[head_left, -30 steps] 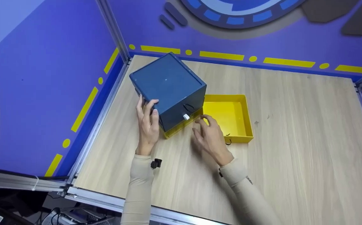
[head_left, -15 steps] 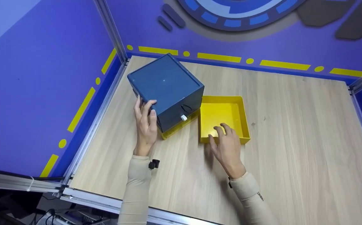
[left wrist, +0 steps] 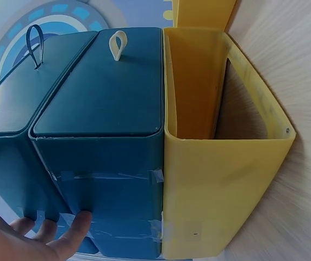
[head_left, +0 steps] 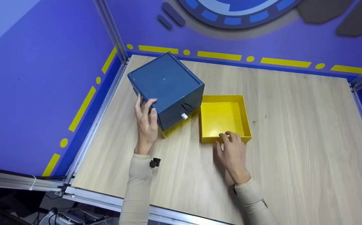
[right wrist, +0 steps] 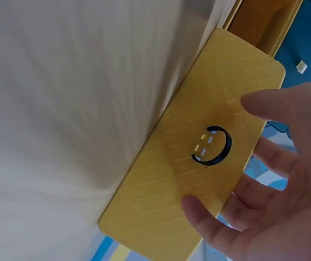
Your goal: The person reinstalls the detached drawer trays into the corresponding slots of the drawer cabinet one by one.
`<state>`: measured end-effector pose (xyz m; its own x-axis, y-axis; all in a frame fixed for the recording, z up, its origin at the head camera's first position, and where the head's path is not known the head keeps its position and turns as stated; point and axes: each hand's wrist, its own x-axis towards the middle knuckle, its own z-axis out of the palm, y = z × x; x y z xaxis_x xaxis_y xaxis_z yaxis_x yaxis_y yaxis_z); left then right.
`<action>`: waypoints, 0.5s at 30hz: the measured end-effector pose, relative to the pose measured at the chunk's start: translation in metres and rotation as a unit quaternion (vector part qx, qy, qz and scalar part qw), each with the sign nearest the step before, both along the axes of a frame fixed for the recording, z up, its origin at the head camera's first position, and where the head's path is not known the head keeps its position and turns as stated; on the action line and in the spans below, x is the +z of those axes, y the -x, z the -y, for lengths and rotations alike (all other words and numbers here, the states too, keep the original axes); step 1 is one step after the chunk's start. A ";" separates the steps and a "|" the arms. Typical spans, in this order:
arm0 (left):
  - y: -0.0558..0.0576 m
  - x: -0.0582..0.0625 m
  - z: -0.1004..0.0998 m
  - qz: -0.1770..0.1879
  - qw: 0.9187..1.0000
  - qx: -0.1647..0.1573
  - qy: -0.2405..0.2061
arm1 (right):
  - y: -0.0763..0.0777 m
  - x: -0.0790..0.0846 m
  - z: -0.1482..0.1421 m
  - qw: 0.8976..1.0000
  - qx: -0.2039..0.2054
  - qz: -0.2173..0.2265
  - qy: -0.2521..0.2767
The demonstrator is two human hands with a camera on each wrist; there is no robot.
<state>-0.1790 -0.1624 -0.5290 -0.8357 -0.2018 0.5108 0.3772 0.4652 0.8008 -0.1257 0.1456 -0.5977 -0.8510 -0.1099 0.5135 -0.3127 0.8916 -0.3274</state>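
A stacked drawer unit (head_left: 165,84) has two dark blue tiers over an empty yellow frame (left wrist: 210,196). Its blue fronts carry a black loop and a white loop (head_left: 184,116). My left hand (head_left: 146,128) rests against the unit's near-left side, fingertips touching the blue wall and one over the top edge. Right of the unit, a yellow drawer (head_left: 220,117) lies on the table with nothing in it. My right hand (head_left: 234,156) holds its near wall, fingers hooked over the rim and thumb in front. A black loop (right wrist: 221,147) sits on that drawer's front face.
The wooden table (head_left: 299,140) extends to the right and front. Purple printed panels (head_left: 56,62) border it at the left and back, with a metal frame edge (head_left: 96,203) along the front. Cables and equipment (head_left: 71,217) lie below at the lower left.
My right hand has moved right, away from the unit's front, to the yellow drawer's near wall, and its fingers have come over the rim. The left hand stays on the unit.
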 end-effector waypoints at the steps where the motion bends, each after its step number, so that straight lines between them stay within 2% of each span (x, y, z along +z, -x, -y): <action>1: 0.000 0.000 0.000 -0.001 1.000 0.001 -0.002 | 0.000 0.001 -0.001 1.000 0.002 -0.002 0.003; 9: 0.000 -0.001 -0.002 0.007 1.000 0.003 0.000 | -0.006 0.003 -0.012 0.999 0.016 -0.006 0.042; 15: 0.001 0.000 0.000 -0.005 1.000 0.004 -0.001 | -0.013 0.004 -0.022 0.999 0.024 -0.007 0.048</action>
<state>-0.1797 -0.1622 -0.5292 -0.8289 -0.2095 0.5187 0.3812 0.4671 0.7978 -0.1128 0.1679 -0.5939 -0.8387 -0.0998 0.5353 -0.3592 0.8402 -0.4062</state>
